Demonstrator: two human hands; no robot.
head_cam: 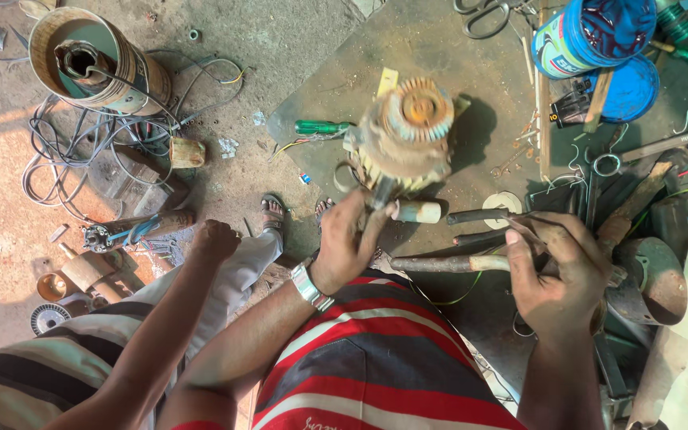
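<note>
A rusty motor rotor (404, 135), blurred, stands on its shaft on the dark metal plate (408, 48) lying on the workshop floor. The left hand (347, 243) is clamped around the lower shaft, a metal watch (309, 285) on its wrist. The right hand (555, 267) is closed on a thin rod-like tool (529, 232); just what it is I cannot tell. Between the hands lie wooden-handled hammers (439, 263) and a short pale handle (419, 211). A green screwdriver (322, 127) lies just left of the rotor. Further out are a blue tin (591, 36) and scissors (483, 14) at the top, a wire-wrapped drum (97, 60) with loose cable at upper left, and another person's fist (215, 239) resting on a knee.
</note>
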